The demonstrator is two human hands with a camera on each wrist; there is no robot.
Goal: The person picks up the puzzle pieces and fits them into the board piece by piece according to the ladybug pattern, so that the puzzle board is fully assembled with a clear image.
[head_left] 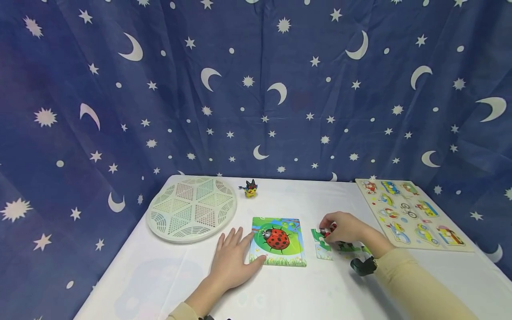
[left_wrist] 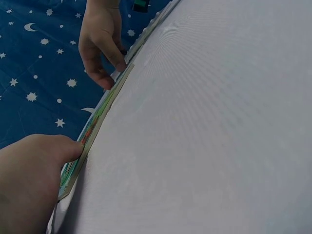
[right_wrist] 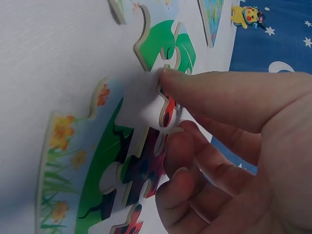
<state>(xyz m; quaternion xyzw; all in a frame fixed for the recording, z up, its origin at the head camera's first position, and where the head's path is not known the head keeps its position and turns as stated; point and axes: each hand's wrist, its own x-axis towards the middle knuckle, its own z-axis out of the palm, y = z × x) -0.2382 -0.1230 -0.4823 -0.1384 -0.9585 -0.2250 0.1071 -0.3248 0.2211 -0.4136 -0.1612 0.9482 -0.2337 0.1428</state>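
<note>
Dark-blue cloth [head_left: 298, 106] printed with white moons and stars is hung behind a white tabletop [head_left: 288, 293]. A square ladybug picture [head_left: 277, 240] is laid flat between the two hands, its design shown whole. Its left edge is touched by the left hand [head_left: 232, 260], whose fingers are extended, with the thumb by the lower corner; nothing is gripped there. By the right hand [head_left: 346, 229], a red-and-black puzzle piece [right_wrist: 169, 107] appears to be pinched between thumb and fingers. Loose puzzle pieces [head_left: 324, 254] are spread beneath and beside that hand, to the right of the picture.

Piece-by-piece joining seems to be in hand, judged to be at an early or middle point, with the picture perhaps used as a guide. For the next move, the held piece probably needs to be turned until its knobs match the green neighbours, then pressed down flat. No brand, label or writing can be read anywhere.
</note>
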